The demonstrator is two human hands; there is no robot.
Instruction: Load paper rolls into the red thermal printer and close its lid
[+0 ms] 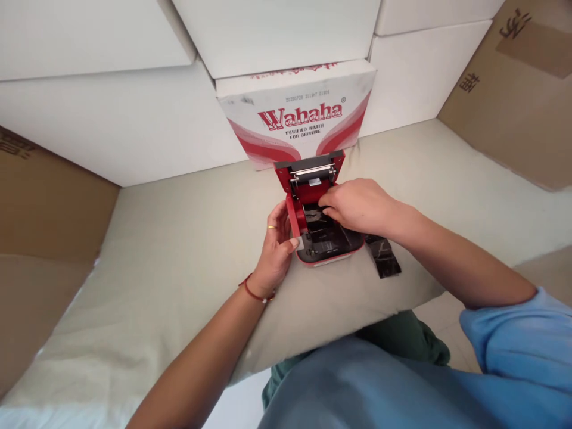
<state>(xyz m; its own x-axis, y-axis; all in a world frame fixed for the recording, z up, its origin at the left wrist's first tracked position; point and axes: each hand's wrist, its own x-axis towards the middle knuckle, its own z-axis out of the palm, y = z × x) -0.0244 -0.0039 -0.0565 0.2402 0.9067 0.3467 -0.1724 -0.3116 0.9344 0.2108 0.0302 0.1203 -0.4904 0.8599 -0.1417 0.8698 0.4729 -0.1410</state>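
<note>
A red and black label printer (330, 241) stands on the cloth-covered surface with its lid (308, 170) tilted up and back. My left hand (277, 241) grips the printer's left side, thumb at the front corner and fingers along the red wall. My right hand (357, 205) reaches into the open compartment from the right, fingers bent down at glossy black material (318, 217) inside. Its fingertips are partly hidden, so what they pinch cannot be made out. Beside the printer's right front corner lies a folded black strip (383, 257) with pale streaks.
Behind the printer stands a white and red Wahaha water carton (304, 119). Large white boxes (286, 36) form a wall at the back. Brown cardboard boxes stand at the left (49, 238) and right (522, 89). A pale cloth (179, 250) covers the surface.
</note>
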